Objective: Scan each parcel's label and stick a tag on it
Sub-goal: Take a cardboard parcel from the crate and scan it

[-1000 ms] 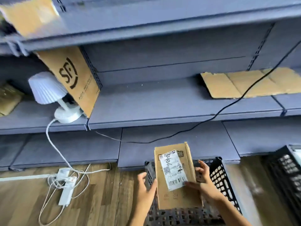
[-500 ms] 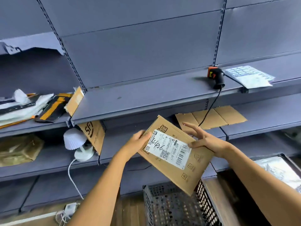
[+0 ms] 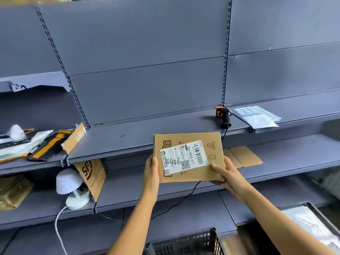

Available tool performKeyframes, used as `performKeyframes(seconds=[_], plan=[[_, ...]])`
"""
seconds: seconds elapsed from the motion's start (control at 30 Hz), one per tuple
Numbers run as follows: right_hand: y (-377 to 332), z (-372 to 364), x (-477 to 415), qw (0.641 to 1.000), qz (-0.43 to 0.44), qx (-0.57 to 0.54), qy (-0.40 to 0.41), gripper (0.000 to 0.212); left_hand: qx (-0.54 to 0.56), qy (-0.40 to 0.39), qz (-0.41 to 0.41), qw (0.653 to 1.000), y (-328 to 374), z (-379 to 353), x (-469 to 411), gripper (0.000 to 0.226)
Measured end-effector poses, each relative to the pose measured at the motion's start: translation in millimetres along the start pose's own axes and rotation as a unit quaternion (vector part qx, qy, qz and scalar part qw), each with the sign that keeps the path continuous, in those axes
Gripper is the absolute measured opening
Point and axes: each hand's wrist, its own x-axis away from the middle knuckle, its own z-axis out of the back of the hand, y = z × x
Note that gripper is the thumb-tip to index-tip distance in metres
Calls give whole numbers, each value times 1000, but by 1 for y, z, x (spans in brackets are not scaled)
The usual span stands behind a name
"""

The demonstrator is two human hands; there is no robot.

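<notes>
I hold a flat brown cardboard parcel (image 3: 213,173) level in front of the grey shelves, its white shipping label (image 3: 184,157) with barcode and handwritten number facing me. My left hand (image 3: 152,169) grips the parcel's left edge, thumb on top. My right hand (image 3: 227,175) holds the lower right corner, thumb on the face. An orange and black barcode scanner (image 3: 223,116) stands on the shelf just above and to the right of the parcel, its black cable hanging down behind it. White tag sheets (image 3: 256,115) lie to the scanner's right.
A black plastic crate (image 3: 185,242) sits below my arms; another with a silver bag (image 3: 312,223) is at the lower right. Left shelves hold mailers (image 3: 33,144), a white lamp (image 3: 70,186) and an SF cardboard box (image 3: 92,173). Flat cardboard (image 3: 242,156) lies behind the parcel.
I lifted the parcel out of the black crate up to shelf height and turned it from slanted to level. My view rose from the floor to the scanner shelf.
</notes>
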Motion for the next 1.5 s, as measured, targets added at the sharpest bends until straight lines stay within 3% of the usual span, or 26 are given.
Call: performKeyframes(seconds=[0.07, 0.23, 0.37, 0.47, 0.63, 0.8, 0.87, 0.97, 1.03, 1.17, 1.4, 1.5], plan=[[-3, 13, -3, 1000, 2, -3, 6, 64, 4, -16, 13, 1000, -7, -7, -4, 28], [-16, 36, -19, 1000, -1, -7, 9, 50, -29, -46, 20, 998, -8, -11, -25, 29], [-27, 41, -38, 1000, -6, -5, -6, 69, -33, -67, 8, 997, 3, -7, -65, 39], [-31, 37, -58, 1000, 5, -9, -2, 68, -49, -126, 22, 991, 5, -11, -92, 46], [-35, 36, -89, 997, 30, 4, 69, 89, -66, -105, 11, 992, -9, -27, -113, 35], [-44, 34, -123, 992, 53, -14, 118, 48, -5, -25, 4, 1000, -20, -39, -130, 35], [-51, 36, -142, 988, 69, 3, 139, 42, 61, 16, 31, 997, -19, -42, -143, 32], [-58, 48, -177, 967, 70, 78, 230, 37, 287, 10, 84, 954, -18, -45, -167, 39], [-63, 60, -199, 948, 57, 127, 287, 37, 370, -15, 88, 925, -17, -44, -181, 49], [-79, 95, -243, 926, 19, 215, 309, 41, 404, -53, 105, 907, -16, -61, -205, 33], [-78, 131, -309, 922, -77, 259, 276, 49, 418, -70, 97, 901, -23, -99, -220, 60], [-78, 136, -330, 925, -95, 233, 284, 55, 432, -67, 86, 895, -29, -107, -229, 56]])
